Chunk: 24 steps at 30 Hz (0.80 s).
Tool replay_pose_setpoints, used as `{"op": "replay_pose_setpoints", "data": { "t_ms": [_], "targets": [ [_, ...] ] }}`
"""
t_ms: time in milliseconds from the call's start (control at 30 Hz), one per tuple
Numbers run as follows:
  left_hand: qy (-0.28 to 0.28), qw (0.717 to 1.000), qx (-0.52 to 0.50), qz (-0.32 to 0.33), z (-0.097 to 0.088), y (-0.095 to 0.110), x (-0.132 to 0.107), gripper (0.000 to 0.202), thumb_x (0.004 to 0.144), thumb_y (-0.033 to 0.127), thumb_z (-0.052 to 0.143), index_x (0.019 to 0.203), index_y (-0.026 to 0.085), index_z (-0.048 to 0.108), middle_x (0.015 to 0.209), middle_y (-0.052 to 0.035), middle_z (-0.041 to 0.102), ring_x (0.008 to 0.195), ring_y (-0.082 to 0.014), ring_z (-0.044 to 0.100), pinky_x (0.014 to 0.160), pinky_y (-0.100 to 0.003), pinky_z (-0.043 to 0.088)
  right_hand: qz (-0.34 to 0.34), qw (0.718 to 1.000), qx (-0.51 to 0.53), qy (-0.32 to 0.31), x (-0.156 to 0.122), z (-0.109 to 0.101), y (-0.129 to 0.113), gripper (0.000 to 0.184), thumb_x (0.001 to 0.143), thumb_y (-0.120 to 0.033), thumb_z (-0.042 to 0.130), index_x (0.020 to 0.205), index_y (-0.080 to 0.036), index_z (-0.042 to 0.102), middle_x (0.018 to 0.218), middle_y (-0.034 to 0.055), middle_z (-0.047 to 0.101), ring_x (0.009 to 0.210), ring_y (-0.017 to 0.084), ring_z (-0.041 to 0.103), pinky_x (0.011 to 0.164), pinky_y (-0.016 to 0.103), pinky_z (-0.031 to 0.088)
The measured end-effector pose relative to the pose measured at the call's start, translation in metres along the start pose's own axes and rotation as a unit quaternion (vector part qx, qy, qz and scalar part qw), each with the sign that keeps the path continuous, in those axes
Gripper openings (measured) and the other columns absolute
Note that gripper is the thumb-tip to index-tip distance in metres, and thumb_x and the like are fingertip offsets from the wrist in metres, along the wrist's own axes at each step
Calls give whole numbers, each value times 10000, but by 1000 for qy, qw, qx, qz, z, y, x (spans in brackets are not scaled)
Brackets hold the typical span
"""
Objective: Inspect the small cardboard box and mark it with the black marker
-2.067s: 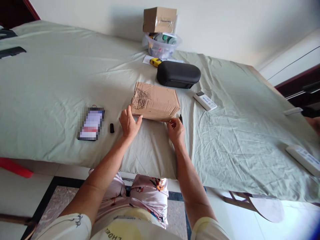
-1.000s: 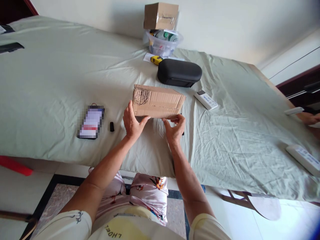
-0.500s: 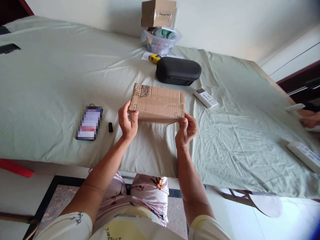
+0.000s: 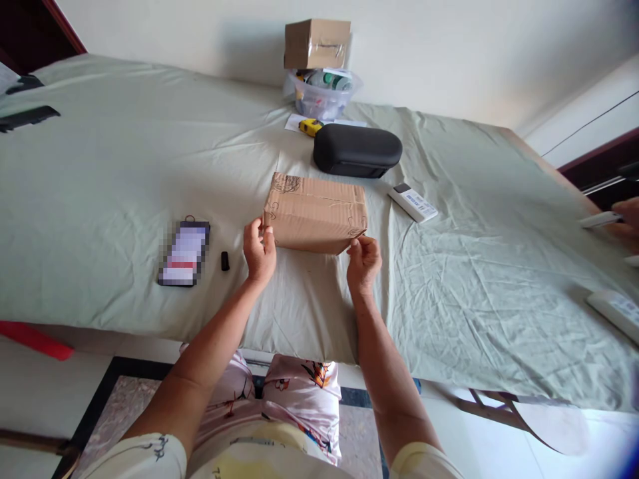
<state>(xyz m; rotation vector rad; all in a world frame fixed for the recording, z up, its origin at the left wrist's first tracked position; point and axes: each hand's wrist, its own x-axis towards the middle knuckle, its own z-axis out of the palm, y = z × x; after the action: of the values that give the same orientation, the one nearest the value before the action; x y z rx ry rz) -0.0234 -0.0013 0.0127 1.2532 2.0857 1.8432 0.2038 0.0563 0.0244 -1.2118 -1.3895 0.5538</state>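
A flat brown cardboard box point(image 4: 315, 213) with taped seam and black scribbles at its far left corner sits on the green sheet point(image 4: 110, 173). My left hand point(image 4: 259, 250) grips its near left corner, fingers curled. My right hand point(image 4: 363, 261) pinches its near right corner. Both hands hold the box low over the sheet, near the bed's front edge.
A phone point(image 4: 184, 253) and a small black cap point(image 4: 225, 261) lie left of the box. Behind are a black case point(image 4: 356, 150), a white remote point(image 4: 412, 203), a yellow object point(image 4: 310, 126), a plastic tub point(image 4: 322, 92) and a second box point(image 4: 316, 43). Another person's hand point(image 4: 626, 216) is at right.
The box was lifted off the sheet, turned over in both hands, and brought back down. My right hand shifted from its near edge to the right corner. The marker is out of sight.
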Motion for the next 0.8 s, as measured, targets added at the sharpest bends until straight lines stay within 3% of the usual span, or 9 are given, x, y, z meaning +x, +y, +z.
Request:
{"op": "replay_pose_setpoints", "data": {
  "t_ms": [133, 333, 567, 800],
  "targets": [
    [-37, 996, 48, -60, 3, -8, 2, 282, 925, 146, 547, 1196, 214, 585, 1143, -119, 713, 1085, -246, 716, 955, -396, 619, 34, 997, -45, -56, 1, -5, 4, 310, 930, -547, 565, 967, -246, 628, 741, -15, 642, 651, 161, 595, 684, 328, 504],
    [-75, 990, 117, -27, -1, -10, 4, 235, 884, 99, 617, 1072, 228, 562, 1115, -114, 683, 1159, -291, 698, 1074, -490, 590, 42, 971, -187, -140, -1, -7, 10, 170, 882, -417, 572, 932, -255, 589, 952, 77, 767, 783, 216, 661, 823, 399, 525],
    [-95, 985, 138, -32, 0, -10, 4, 335, 893, 133, 667, 1202, 198, 553, 1199, -144, 700, 1186, -307, 710, 1093, -515, 584, 27, 963, -220, -156, -2, -5, 19, 113, 884, -384, 594, 907, -273, 587, 972, 91, 775, 831, 244, 659, 771, 376, 485],
    [-88, 988, 119, -34, -2, -13, 7, 256, 890, 143, 679, 1109, 216, 570, 1133, -117, 703, 1136, -289, 720, 1048, -476, 600, 44, 965, -203, -161, -1, -5, 13, 116, 866, -387, 576, 895, -277, 556, 962, 86, 763, 782, 227, 638, 794, 387, 494]
  ]
}}
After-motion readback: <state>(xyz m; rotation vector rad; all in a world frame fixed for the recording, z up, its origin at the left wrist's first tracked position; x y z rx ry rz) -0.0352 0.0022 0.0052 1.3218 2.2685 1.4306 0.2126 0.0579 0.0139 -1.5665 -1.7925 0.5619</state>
